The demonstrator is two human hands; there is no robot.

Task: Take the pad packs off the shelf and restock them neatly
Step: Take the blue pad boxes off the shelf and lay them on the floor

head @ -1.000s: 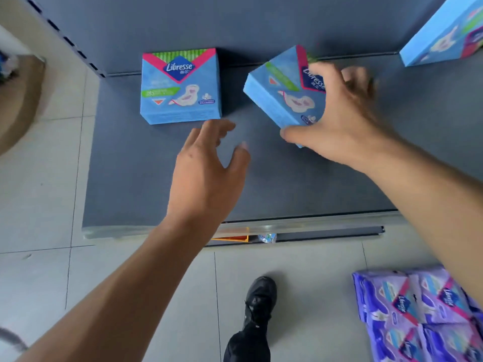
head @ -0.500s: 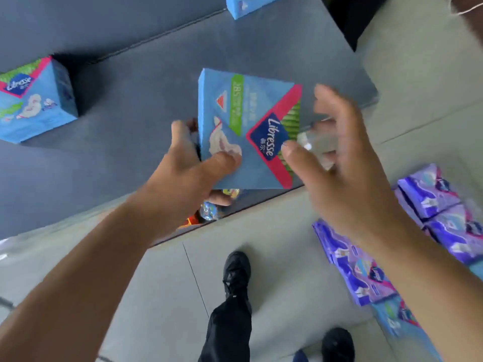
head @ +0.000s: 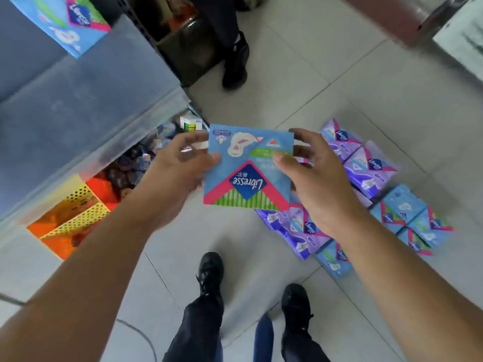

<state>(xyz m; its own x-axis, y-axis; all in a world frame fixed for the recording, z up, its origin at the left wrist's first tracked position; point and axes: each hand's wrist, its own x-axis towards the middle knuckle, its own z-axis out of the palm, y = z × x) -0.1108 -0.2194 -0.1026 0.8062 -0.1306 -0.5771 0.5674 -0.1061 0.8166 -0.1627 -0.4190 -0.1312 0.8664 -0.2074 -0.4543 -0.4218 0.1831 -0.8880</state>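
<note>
Fingers of the left hand [head: 180,163] and right hand [head: 311,176] are pinching opposite edges of a flat, glossy blue pad pack [head: 248,165], holding it upside down above the tiled floor [head: 326,74]. Purple and blue packs [head: 366,194] are lying piled below. A perforated yellow-orange basket [head: 70,218] is sitting under the grey shelf [head: 78,105], its contents blurred.

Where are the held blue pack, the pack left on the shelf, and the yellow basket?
held blue pack [head: 248,168], head view, front face centre.
pack left on the shelf [head: 65,24], head view, front face.
yellow basket [head: 78,212], head view, perforated wall.
</note>
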